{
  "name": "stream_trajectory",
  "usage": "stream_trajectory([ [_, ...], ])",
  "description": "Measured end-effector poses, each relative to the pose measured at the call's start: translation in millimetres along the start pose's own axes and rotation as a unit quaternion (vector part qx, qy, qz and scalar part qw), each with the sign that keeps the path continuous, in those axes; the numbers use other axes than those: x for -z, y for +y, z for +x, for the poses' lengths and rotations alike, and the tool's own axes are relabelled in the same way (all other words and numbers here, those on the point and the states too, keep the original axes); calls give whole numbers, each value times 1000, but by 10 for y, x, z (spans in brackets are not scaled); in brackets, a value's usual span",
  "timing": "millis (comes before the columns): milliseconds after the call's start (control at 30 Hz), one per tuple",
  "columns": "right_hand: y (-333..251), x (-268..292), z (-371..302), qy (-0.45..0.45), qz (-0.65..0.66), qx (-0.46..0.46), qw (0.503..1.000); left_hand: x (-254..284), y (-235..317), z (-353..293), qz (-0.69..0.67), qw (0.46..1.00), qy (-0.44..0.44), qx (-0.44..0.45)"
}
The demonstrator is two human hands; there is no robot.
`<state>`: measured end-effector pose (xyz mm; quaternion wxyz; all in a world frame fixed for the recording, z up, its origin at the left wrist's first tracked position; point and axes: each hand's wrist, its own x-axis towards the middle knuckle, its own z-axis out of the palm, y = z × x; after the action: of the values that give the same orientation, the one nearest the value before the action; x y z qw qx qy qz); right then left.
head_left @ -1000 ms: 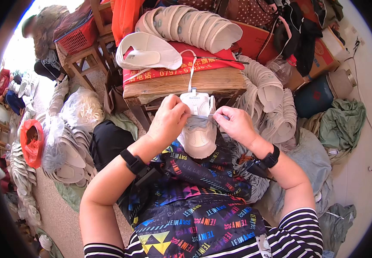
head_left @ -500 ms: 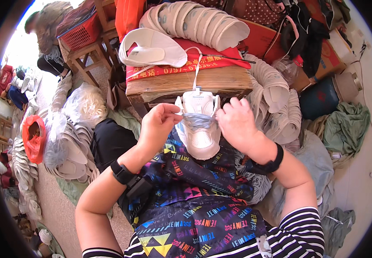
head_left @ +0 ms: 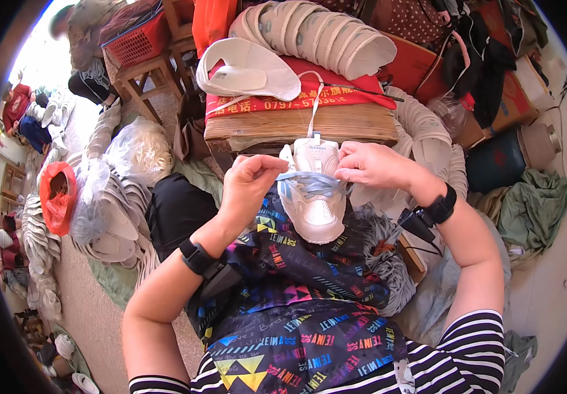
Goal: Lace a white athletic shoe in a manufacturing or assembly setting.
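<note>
Head view: at far left, orange bag [head_left: 58, 200], open-mouthed, beside layered pale pieces [head_left: 109, 226]. Clear bag [head_left: 140, 156] next, then red basket [head_left: 139, 44] on a stool [head_left: 140, 77] farther back.

Left hand [head_left: 249, 182]: fingers narrow, tips close together by the left side of the white upper [head_left: 315, 213]; cannot tell whether they grip anything.

Upper sits just off the bench [head_left: 303, 125], by the middle of its near edge, toe toward the person, above the patterned apron [head_left: 310, 348]. Blue-grey lace [head_left: 311, 186] crosses it. White strap [head_left: 317, 105] hangs over the bench's near edge, toward the upper.

On the bench: loose white piece [head_left: 251, 75] by the far left corner; nested stack [head_left: 316, 41] along the far edge.

Right hand [head_left: 374, 164]: thumb and forefinger pinching the lace at the upper's right side. Grey cords [head_left: 392, 282] below that forearm. Far right: dark cylinder [head_left: 497, 161], green cloth [head_left: 533, 210].
</note>
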<state>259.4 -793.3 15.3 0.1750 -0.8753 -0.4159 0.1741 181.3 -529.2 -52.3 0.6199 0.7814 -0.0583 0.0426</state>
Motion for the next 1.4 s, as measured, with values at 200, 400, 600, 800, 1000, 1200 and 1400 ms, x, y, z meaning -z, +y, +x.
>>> stream_trajectory([
  [200,100,-378,14,131,180,-95,970,-95,-18,-17,-192,979,-8,67],
  [400,-414,-36,20,168,544,-185,801,-143,-93,-63,-208,971,41,110],
  [600,-300,-286,131,217,-76,-33,973,-172,-277,22,-206,972,48,100],
  [800,-398,-371,182,203,-217,-35,954,-225,-314,38,-173,983,19,65],
  [1000,-525,-490,272,213,-340,10,916,-280,-311,-26,-135,987,35,79],
  [1200,-470,-502,254,237,-219,10,946,-191,-146,-14,-85,993,-21,83],
  [1400,-415,-494,262,250,-164,-15,954,-169,-199,-5,-41,995,8,96],
])
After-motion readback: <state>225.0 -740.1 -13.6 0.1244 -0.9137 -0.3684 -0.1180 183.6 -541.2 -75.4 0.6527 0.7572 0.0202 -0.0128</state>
